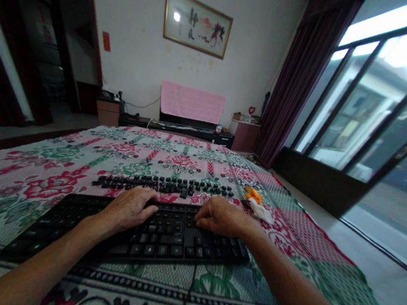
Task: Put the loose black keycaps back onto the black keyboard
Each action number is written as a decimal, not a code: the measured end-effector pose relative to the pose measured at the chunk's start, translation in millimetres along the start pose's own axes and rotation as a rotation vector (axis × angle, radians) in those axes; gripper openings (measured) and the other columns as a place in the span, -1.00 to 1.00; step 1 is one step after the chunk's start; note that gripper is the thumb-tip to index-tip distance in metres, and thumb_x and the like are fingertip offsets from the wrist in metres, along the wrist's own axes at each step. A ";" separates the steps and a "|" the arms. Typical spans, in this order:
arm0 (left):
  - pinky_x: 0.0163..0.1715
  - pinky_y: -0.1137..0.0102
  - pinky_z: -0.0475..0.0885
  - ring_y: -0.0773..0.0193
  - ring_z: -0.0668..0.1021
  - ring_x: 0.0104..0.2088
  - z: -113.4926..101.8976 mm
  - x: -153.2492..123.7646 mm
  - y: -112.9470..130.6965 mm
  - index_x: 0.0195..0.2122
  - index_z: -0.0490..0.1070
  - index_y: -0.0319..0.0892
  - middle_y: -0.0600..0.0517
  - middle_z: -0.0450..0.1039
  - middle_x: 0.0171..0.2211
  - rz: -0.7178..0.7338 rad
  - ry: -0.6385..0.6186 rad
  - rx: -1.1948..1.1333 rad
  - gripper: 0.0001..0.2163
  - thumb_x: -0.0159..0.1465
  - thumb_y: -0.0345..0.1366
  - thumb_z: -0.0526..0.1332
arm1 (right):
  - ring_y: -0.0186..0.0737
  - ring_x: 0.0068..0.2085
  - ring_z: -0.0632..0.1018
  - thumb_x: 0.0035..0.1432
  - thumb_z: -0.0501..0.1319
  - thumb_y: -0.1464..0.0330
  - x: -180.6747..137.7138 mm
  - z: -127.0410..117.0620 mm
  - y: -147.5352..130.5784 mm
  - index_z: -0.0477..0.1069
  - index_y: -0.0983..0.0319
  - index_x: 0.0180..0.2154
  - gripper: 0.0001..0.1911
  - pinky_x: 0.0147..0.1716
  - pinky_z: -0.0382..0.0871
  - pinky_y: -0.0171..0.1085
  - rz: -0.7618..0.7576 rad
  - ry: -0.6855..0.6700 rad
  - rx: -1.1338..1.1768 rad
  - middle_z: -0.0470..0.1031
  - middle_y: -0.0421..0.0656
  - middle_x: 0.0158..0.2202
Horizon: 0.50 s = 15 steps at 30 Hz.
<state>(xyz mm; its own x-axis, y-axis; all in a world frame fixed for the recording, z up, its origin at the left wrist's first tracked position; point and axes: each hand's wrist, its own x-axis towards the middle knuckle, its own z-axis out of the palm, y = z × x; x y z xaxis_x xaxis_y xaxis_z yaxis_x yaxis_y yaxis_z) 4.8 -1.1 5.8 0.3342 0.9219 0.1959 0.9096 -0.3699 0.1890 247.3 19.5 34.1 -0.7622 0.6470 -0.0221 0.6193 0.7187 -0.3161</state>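
The left hand (130, 209) is laid over the far edge of a black keyboard (165, 239), the thumb spread from the fingers; whether the edge is gripped cannot be told. The right hand (217, 217) is narrowed, its curled fingertips brought down at the keyboard toward its right end; whether anything is pinched there cannot be told.

The keyboard is set directly beneath and on the near side of both hands, its long axis running from side to side. A longer stretch of it is left beyond the left hand than beyond the right, so its right end is nearer to the right hand. Between the hands, uncapped key positions are exposed in the farther rows, while caps are seen on the nearer ones.

Just beyond the hands, loose keycaps (173, 187) are spread in uneven rows, roughly parallel to the keyboard. To the right of the right hand, a crumpled orange item (253, 194) and a crumpled white item (261, 211) are placed side by side. All is carried on a patterned cloth (58, 183).

Well beyond the hands, a low black stand (198, 133) is seen; what appears to be its drawer is closed, its contents hidden.
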 end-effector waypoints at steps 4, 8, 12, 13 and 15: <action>-0.29 0.42 0.22 0.28 0.37 -0.29 0.5 -0.3 -0.5 -0.31 0.33 -0.10 0.06 0.36 -0.35 -0.014 0.003 -0.004 -0.80 0.08 -0.21 0.02 | -0.47 -0.61 0.29 -0.11 0.07 0.41 -1.5 -4.3 -1.3 0.48 0.29 -0.50 -0.79 -0.61 0.08 -0.46 0.033 0.018 0.000 0.37 -0.27 -0.65; -0.29 0.42 0.21 0.27 0.36 -0.27 0.6 -1.1 -0.3 -0.30 0.31 -0.10 0.06 0.36 -0.33 -0.020 0.004 -0.007 -0.80 0.08 -0.20 0.02 | -0.44 -0.55 0.34 -0.08 0.04 0.40 14.1 -8.5 5.8 0.46 0.27 -0.47 -0.78 -0.57 0.11 -0.46 0.083 0.147 -0.029 0.40 -0.26 -0.59; -0.29 0.42 0.20 0.28 0.36 -0.28 0.7 -1.2 -0.2 -0.30 0.32 -0.10 0.06 0.36 -0.34 -0.020 0.006 -0.008 -0.80 0.08 -0.21 0.01 | -0.37 -0.47 0.39 -0.10 0.05 0.40 42.6 -3.7 19.5 0.45 0.26 -0.45 -0.78 -0.47 0.16 -0.42 0.174 0.260 -0.227 0.45 -0.19 -0.50; -0.29 0.43 0.20 0.28 0.36 -0.28 0.5 -1.2 0.1 -0.30 0.32 -0.10 0.05 0.36 -0.34 -0.020 0.008 -0.009 -0.80 0.09 -0.21 0.01 | -0.35 -0.42 0.41 -0.11 0.05 0.39 49.2 -0.9 23.0 0.45 0.24 -0.40 -0.77 -0.43 0.17 -0.42 0.198 0.277 -0.257 0.46 -0.19 -0.46; -0.29 0.43 0.20 0.28 0.36 -0.28 -0.3 -1.3 1.2 -0.30 0.32 -0.11 0.05 0.36 -0.34 -0.023 0.005 -0.007 -0.80 0.09 -0.21 0.01 | -0.32 -0.37 0.42 -0.13 0.08 0.37 59.7 5.1 29.0 0.43 0.22 -0.33 -0.74 -0.39 0.19 -0.41 0.261 0.270 -0.302 0.47 -0.18 -0.40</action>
<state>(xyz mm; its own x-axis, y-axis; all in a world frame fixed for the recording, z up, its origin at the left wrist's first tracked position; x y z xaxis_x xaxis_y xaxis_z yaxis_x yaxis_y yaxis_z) 5.3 -2.7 6.1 0.3116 0.9296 0.1967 0.9154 -0.3492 0.2004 218.8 77.7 18.8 -0.5229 0.8296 0.1957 0.8407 0.5398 -0.0423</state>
